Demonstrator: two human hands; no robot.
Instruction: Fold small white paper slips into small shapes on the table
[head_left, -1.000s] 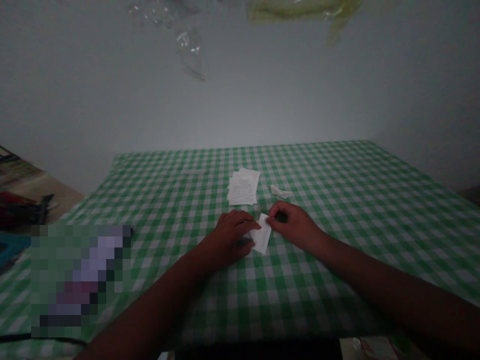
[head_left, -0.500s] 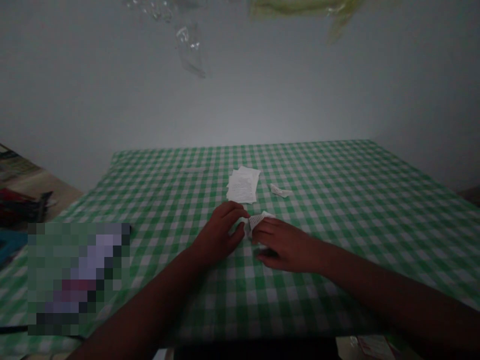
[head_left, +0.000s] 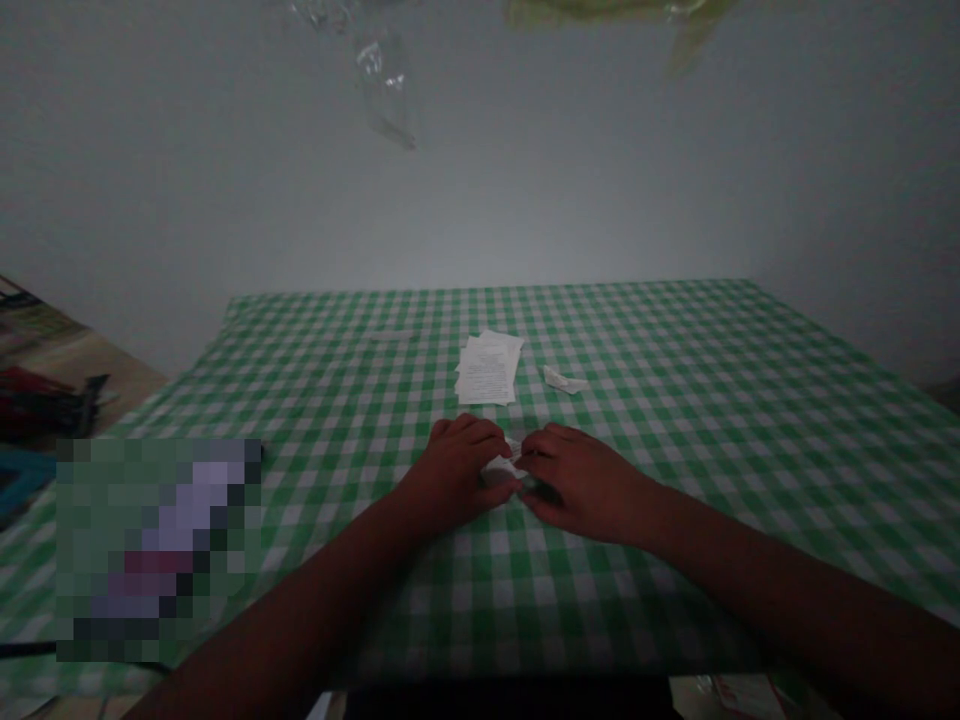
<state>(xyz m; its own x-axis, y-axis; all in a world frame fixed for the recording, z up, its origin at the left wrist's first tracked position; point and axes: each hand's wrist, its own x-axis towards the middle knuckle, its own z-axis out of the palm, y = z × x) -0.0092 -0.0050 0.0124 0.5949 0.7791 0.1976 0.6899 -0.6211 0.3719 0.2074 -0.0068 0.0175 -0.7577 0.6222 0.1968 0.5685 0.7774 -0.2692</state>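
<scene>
A small slip of white paper [head_left: 504,464] sits between my two hands, mostly hidden by my fingers and apparently folded. My left hand [head_left: 457,472] and my right hand [head_left: 581,487] pinch it from either side, their fingertips almost meeting. Just beyond them lies a loose stack of printed white sheets [head_left: 487,370] on the green gingham tablecloth [head_left: 675,400]. A small crumpled white paper scrap [head_left: 564,380] rests to the right of the stack, apart from both hands.
A pixelated, blurred patch [head_left: 157,540] covers the left of the table. A red object [head_left: 41,405] and a teal object [head_left: 22,480] lie beyond the table's left edge. A pale wall stands behind the table, with clear plastic [head_left: 386,75] hanging at the top.
The paper slip was flat and visible a second ago. It is now smaller and mostly hidden, and my hands have drawn together around it.
</scene>
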